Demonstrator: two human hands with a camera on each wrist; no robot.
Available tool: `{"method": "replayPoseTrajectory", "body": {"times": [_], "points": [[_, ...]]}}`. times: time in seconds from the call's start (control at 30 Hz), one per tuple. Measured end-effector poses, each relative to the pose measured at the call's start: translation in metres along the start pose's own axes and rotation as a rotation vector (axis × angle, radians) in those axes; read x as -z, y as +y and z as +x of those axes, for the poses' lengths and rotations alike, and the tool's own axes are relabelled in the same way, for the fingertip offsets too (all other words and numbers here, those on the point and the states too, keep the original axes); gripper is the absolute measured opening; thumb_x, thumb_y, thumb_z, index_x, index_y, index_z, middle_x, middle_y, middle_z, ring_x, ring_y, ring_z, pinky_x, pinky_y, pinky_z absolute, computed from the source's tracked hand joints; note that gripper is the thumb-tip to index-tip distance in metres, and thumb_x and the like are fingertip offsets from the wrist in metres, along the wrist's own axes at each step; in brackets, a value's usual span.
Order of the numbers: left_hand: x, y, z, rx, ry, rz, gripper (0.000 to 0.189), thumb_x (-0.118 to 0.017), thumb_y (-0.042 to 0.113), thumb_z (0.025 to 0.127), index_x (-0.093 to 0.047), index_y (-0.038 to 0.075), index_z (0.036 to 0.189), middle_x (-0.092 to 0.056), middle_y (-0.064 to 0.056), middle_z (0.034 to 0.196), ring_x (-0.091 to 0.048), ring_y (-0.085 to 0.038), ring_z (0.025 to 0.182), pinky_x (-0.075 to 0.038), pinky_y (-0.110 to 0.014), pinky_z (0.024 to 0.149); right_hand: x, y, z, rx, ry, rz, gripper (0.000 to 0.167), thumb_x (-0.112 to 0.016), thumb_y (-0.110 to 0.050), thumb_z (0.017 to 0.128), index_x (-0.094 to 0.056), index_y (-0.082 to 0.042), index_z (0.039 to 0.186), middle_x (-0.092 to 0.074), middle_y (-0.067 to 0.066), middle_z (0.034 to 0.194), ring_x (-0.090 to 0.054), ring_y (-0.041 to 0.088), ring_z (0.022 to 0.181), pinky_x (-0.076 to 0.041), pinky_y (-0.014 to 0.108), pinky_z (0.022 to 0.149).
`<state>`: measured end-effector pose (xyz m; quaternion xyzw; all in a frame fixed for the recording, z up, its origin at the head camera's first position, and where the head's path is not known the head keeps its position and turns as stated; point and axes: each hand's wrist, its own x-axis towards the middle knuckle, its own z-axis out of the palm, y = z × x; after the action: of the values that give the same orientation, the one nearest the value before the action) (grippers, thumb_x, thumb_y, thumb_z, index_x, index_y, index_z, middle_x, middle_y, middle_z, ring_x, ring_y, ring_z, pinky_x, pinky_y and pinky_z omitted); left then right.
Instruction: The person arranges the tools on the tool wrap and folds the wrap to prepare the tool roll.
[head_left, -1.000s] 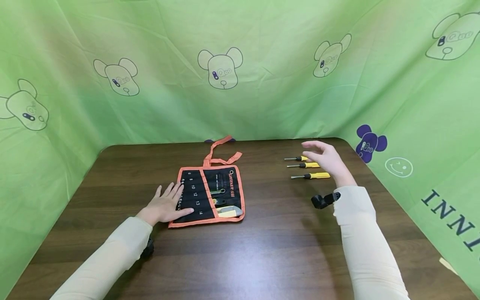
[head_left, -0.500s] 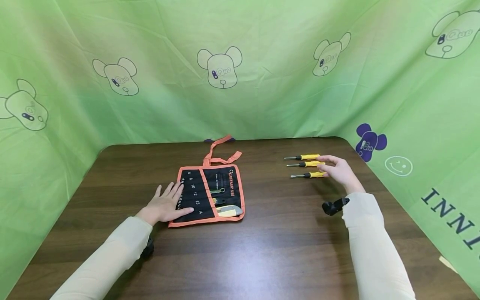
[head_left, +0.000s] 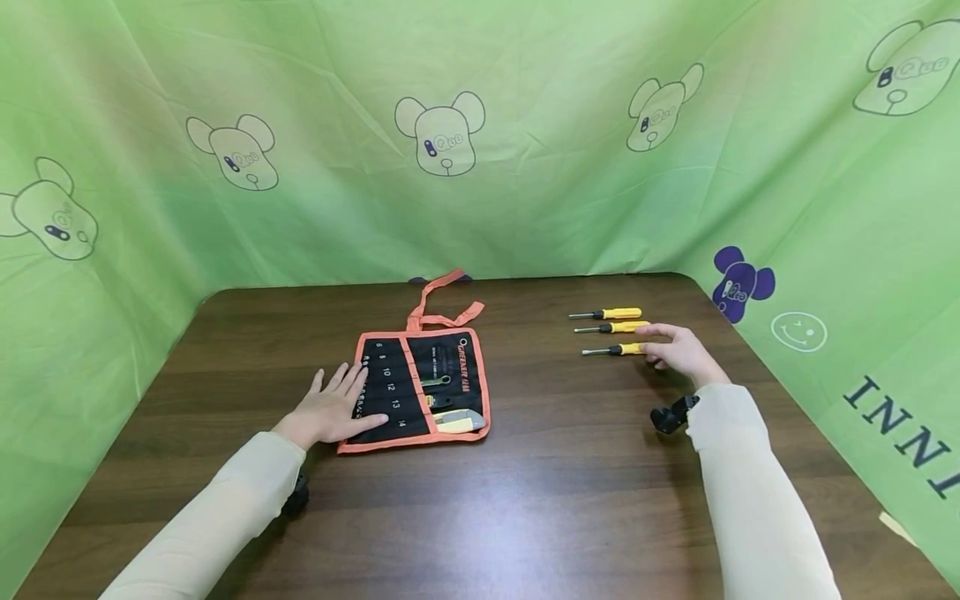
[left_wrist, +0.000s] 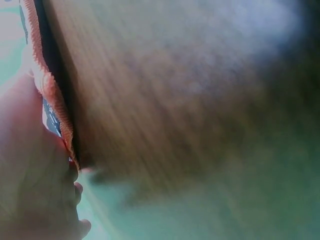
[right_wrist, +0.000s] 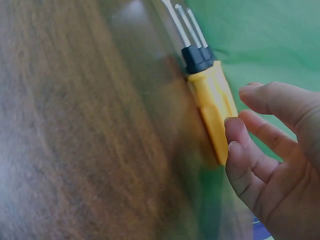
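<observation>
My left hand lies with straight fingers on the left part of a black tool pouch with orange trim, spread on the table. In the left wrist view the hand rests along the pouch's orange edge. My right hand is at the handle end of the nearest of three yellow-handled screwdrivers, its fingers bent and parted. In the right wrist view the fingertips come right up to the yellow handle, with a gap between the digits. Beyond lie the middle screwdriver and the far screwdriver.
Inside the pouch's pockets show a yellow and grey utility knife, a wrench and a black-and-yellow item. Orange tie straps stretch behind the pouch. A green printed cloth hangs around the wooden table.
My right hand has come down and to the right, from above the far screwdrivers' handles to the nearest one's handle end. My left hand stays on the pouch.
</observation>
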<state>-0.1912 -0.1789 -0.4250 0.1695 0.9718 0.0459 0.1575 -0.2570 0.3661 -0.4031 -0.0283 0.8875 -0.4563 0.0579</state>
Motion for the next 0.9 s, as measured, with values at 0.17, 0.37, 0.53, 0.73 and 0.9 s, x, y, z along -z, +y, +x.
{"method": "replayPoseTrajectory", "body": {"times": [0.17,0.37,0.53,0.73,0.9], "points": [[0.000,0.000,-0.001,-0.006,0.004,-0.004,0.097,-0.033,0.071,0.084,-0.014,-0.001,0.146,-0.009,-0.020,0.151,-0.007,-0.037,0.136,0.002,-0.058,0.103,-0.002,0.007,0.005,-0.036,-0.041,-0.011,0.042,-0.058,-0.007,0.090,-0.046,0.012,0.125,-0.061,0.013,0.088,-0.057,0.011,0.069,-0.049,0.027,0.060],[0.001,0.002,-0.003,-0.005,0.005,-0.012,0.096,-0.035,0.070,0.084,-0.015,-0.001,0.146,-0.009,-0.020,0.151,-0.007,-0.037,0.136,0.001,-0.059,0.103,-0.005,0.017,0.008,-0.062,-0.049,-0.038,0.040,-0.057,-0.003,0.089,-0.046,0.014,0.125,-0.060,0.010,0.084,-0.057,0.012,0.069,-0.050,0.027,0.059],[0.001,0.002,-0.002,-0.004,0.006,-0.015,0.096,-0.035,0.070,0.085,-0.014,-0.001,0.146,-0.008,-0.020,0.151,-0.006,-0.037,0.136,0.002,-0.058,0.103,-0.007,0.017,0.008,-0.068,-0.020,-0.081,0.037,-0.056,-0.002,0.090,-0.049,0.013,0.123,-0.059,0.013,0.086,-0.055,0.013,0.068,-0.050,0.026,0.058],[0.000,0.001,-0.002,0.004,-0.004,-0.002,0.098,-0.033,0.072,0.083,-0.013,0.000,0.146,-0.008,-0.018,0.151,-0.005,-0.035,0.137,0.002,-0.058,0.103,-0.007,0.019,0.009,-0.062,-0.009,-0.115,0.033,-0.055,-0.002,0.090,-0.052,0.013,0.119,-0.059,0.010,0.077,-0.054,0.012,0.065,-0.049,0.026,0.054],[0.000,0.001,-0.002,0.000,0.004,-0.007,0.097,-0.034,0.072,0.084,-0.013,0.000,0.146,-0.008,-0.018,0.151,-0.006,-0.035,0.137,0.002,-0.058,0.103,-0.008,0.018,0.010,-0.051,0.000,-0.122,0.032,-0.055,-0.001,0.089,-0.053,0.013,0.118,-0.058,0.010,0.074,-0.053,0.012,0.064,-0.049,0.026,0.053]]}}
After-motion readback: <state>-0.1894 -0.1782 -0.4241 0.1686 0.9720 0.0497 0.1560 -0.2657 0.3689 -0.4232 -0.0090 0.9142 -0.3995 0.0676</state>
